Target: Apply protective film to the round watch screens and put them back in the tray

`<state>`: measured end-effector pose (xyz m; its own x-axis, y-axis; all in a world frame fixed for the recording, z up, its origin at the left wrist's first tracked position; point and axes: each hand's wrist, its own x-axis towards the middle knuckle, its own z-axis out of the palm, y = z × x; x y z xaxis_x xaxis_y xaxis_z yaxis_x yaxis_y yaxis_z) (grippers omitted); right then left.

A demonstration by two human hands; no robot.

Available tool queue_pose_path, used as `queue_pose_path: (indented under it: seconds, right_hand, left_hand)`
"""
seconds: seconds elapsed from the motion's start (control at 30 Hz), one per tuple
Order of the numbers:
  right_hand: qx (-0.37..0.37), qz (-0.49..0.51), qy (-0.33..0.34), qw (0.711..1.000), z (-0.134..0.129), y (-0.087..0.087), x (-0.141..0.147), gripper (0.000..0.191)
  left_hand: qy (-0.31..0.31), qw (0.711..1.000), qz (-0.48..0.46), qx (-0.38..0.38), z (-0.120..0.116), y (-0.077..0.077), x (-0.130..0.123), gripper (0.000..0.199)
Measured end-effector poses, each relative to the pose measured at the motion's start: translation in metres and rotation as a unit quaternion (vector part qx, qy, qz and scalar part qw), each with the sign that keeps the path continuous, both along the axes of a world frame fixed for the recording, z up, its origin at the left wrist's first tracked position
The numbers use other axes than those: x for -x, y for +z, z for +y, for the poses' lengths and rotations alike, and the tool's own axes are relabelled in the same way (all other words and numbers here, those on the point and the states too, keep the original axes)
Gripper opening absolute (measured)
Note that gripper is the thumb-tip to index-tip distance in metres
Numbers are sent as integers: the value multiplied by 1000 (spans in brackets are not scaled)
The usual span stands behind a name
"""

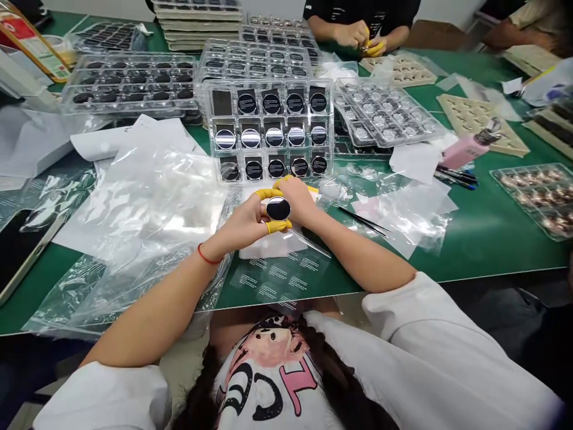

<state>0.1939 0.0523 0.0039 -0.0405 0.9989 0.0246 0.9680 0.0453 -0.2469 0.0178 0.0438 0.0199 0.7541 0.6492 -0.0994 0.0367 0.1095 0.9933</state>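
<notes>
I have left hand (242,226) pinching glossy, round black disc (278,209) in front of clear moulded-plastic tray (268,84); right hand (299,202) curled, hold: cannot tell.

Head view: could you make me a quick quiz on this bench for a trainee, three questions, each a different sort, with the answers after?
1. Which of the wearer's hands holds the disc?
2. True or false: the tweezers lie to the right of the disc.
3. The bottle is mainly: A) green, B) pink, C) black.

Key:
1. Left hand.
2. True.
3. B.
</notes>
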Motion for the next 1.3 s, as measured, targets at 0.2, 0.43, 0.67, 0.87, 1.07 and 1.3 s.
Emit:
queue_pose_path:
  seconds: [0.2,0.43,0.67,0.87,1.07,1.3]
  right_hand:
    - [-146,183,24,972,-27,17,-18,17]
    - [-237,162,187,939,-53,14,5,23]
    - [-238,159,152,946,-49,7,-6,29]
    - [-237,152,177,943,-52,7,5,31]
    - [-269,163,95,944,-36,5,-9,25]
    - [-280,227,13,933,-33,9,-25,14]
  left_hand:
    - [53,998,-29,-36,6,-4,1,56]
    - [85,980,58,-172,4,-9,-1,53]
    - [110,991,3,-72,-3,-7,-7,56]
    - [107,986,28,-127,2,-11,-2,57]
    - [112,993,19,-42,-5,-9,-9,64]
    - [158,987,-1,-5,-6,3,-6,65]
